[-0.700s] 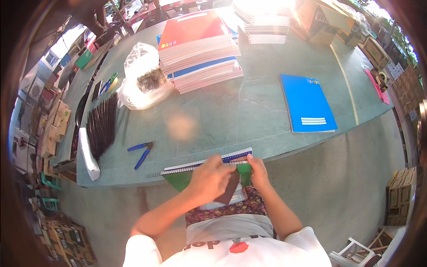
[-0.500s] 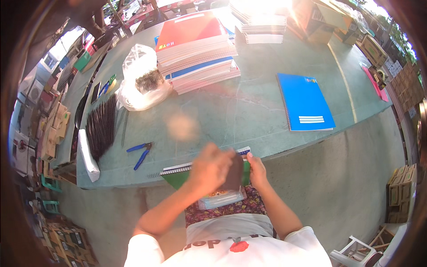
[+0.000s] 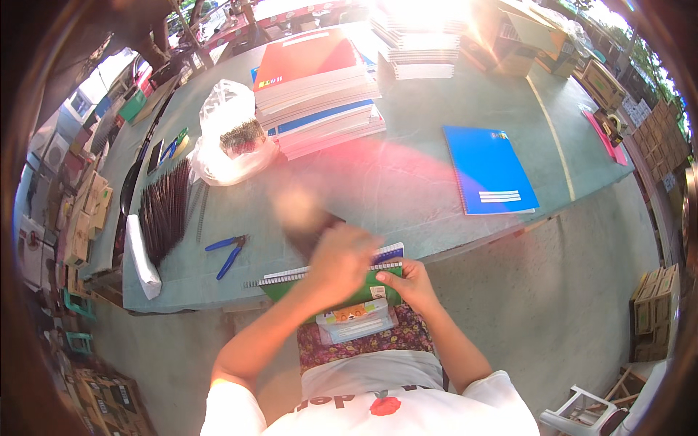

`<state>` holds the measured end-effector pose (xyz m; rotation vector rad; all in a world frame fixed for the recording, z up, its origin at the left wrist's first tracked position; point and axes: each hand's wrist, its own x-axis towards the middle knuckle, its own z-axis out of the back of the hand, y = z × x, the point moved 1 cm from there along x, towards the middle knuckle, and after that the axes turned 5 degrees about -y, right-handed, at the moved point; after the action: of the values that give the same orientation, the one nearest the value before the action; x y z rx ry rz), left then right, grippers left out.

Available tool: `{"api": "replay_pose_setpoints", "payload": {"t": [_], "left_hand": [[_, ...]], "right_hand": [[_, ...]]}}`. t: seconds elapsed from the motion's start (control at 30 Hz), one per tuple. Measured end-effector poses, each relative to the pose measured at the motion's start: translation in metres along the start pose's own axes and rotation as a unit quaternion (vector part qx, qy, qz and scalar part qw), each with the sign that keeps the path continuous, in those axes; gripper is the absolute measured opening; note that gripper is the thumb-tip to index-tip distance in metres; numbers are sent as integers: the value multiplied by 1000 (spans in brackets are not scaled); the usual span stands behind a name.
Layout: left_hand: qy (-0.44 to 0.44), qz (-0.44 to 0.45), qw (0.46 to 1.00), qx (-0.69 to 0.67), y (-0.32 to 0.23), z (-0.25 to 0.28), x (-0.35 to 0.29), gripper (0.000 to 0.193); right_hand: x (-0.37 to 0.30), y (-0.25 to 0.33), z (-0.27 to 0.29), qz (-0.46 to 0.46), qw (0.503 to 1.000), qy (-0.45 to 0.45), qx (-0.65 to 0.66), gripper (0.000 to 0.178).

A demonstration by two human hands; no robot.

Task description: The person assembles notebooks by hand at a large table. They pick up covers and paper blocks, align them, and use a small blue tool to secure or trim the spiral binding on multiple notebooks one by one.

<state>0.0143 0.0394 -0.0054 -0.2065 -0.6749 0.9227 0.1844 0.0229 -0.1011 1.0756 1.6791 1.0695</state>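
Green notebook (image 3: 349,294) sits at the near table (image 3: 407,196) edge, partly overhanging toward the lap, wire spiral along its far side. Left hand (image 3: 342,258) is over the notebook's top, motion-blurred; fingers curled down around something dark, cannot tell exactly what or how tight. Right hand (image 3: 411,283) grips the notebook's right end, fingers closed on the cover edge, thumb on top. A clear packet (image 3: 356,320) with printed paper lies just below the notebook on the lap. Blue pliers (image 3: 227,251) lie on the table left of the notebook, apart from it. Further left a bundle of dark spirals (image 3: 163,211) and a white bag (image 3: 229,138). Stack of notebooks (image 3: 320,87), red cover on top, at table centre back. Single blue notebook (image 3: 488,171) lies flat to the right, well apart from hands.
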Motion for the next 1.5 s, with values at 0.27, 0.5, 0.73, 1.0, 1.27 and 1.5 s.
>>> {"api": "replay_pose_setpoints", "payload": {"t": [0.27, 0.5, 0.73, 1.0, 1.27, 1.5], "left_hand": [[64, 32, 991, -116, -23, -33, -10, 16], [65, 52, 984, -159, -20, -33, -18, 14], [92, 40, 991, -86, -5, 4, -7, 50], [252, 325, 880, 238, 152, 153, -120, 74], [-76, 437, 885, 141, 111, 108, -198, 41], [-6, 575, 782, -241, 32, 90, -187, 36]], "right_hand": [[-9, 0, 7, 94, 959, -30, -266, 16], [-25, 21, -12, 165, 910, -63, -376, 14], [-23, 31, -16, 149, 926, -37, -344, 17], [7, 88, -81, 183, 800, 210, -532, 33], [40, 20, -197, 304, 801, 281, -433, 14], [57, 17, -196, 256, 815, 262, -448, 24]]}}
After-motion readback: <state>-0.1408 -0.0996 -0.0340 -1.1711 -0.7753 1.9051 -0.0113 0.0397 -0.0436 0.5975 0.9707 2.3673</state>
